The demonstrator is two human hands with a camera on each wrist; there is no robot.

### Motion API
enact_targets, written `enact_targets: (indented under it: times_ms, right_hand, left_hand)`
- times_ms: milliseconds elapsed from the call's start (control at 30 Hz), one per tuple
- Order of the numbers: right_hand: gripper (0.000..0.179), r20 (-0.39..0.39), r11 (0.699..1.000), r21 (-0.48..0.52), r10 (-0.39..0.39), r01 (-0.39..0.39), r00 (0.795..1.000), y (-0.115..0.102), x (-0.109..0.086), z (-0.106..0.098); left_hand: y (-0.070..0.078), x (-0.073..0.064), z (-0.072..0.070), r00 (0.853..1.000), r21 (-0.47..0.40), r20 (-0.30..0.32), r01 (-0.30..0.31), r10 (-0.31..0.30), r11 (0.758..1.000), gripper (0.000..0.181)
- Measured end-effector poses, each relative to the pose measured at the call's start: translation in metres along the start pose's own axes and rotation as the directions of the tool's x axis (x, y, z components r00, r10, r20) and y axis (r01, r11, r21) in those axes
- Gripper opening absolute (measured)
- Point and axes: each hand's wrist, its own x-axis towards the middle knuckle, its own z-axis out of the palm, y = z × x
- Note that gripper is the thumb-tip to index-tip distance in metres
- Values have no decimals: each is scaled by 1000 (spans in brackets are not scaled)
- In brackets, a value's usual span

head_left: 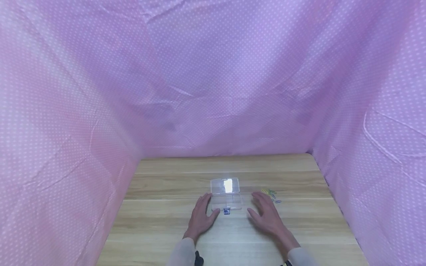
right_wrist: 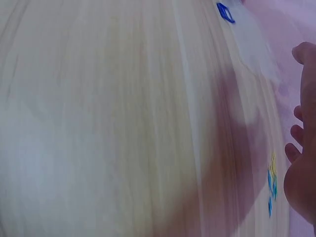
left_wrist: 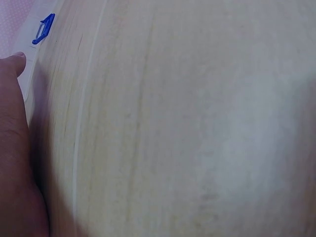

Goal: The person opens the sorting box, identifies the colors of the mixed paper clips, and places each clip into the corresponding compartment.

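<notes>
A clear plastic box [head_left: 218, 200] lies on the table with its transparent lid [head_left: 217, 187] swung back, away from the person. A blue latch [head_left: 227, 211] sits on its near edge; this latch [left_wrist: 44, 28] also shows in the left wrist view. Along the box's left side is the left hand [head_left: 200, 217], fingers relaxed, thumb tip right at the near left corner. To the right of the box, apart from it, the right hand [head_left: 267, 216] is held with fingers extended and thumb spread, holding nothing. Several yellow, green and blue paper clips [head_left: 267, 191] lie just beyond the right fingers.
The light wood table [head_left: 159, 207] carries these things. Pink dotted cloth [head_left: 213, 92] hangs behind it and along both sides. Light sleeves [head_left: 182, 253] cover the forearms, with a dark strap [head_left: 198, 258] at the left wrist.
</notes>
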Motion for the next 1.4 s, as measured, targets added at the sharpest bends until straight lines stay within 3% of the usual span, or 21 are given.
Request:
enact_targets:
  times_ms: [300, 500, 767, 900, 1133, 1400]
  right_hand:
    - [67, -95, 1000, 3, 30, -30, 995, 28, -5, -25]
    - [64, -91, 994, 7, 107, -107, 990, 44, -6, -43]
    - [54, -95, 994, -55, 87, -92, 992, 65, -8, -60]
    - [50, -108, 994, -56, 84, -91, 991, 72, -9, -64]
    - [37, -152, 996, -89, 17, -30, 988, 81, -9, -63]
    - [34, -143, 994, -72, 75, -86, 987, 81, -9, -60]
  left_hand:
    - [1, 0, -1, 1000, 2, -12, -12, 12, 1000, 78]
    - [-2, 0, 2, 998, 22, -47, -45, 46, 999, 76]
    - [-5, 2, 4, 997, 20, -58, -59, 60, 998, 76]
    - [-5, 1, 5, 996, 24, -60, -63, 64, 998, 76]
    - [-5, 1, 4, 997, 26, -48, -55, 56, 998, 78]
    - [-6, 1, 3, 1000, 31, -6, -14, 15, 999, 81]
